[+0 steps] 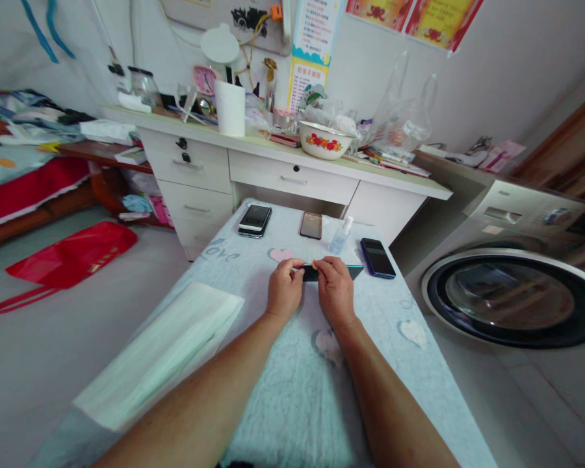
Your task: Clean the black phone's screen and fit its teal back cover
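Above the middle of the cloth-covered table (292,390), my left hand (285,289) grips the left end of a dark phone (311,273), fingers pinched on its edge. My right hand (336,291) is closed on the same phone further right, and the phone's right end sticks out past it. Beyond the hands lie a phone case (311,225) and a small clear spray bottle (340,236) standing upright. A dark phone with a blue edge (377,258) lies to the right. Two stacked phones (255,220) rest at the back left.
A pale folded cloth or paper (160,354) covers the table's left side. Behind stands a white desk (190,162) bearing a floral bowl (324,141), a paper roll (230,109) and plastic bags (402,123). A washing machine (511,214) is at the right, a red bag (78,257) on the floor left.
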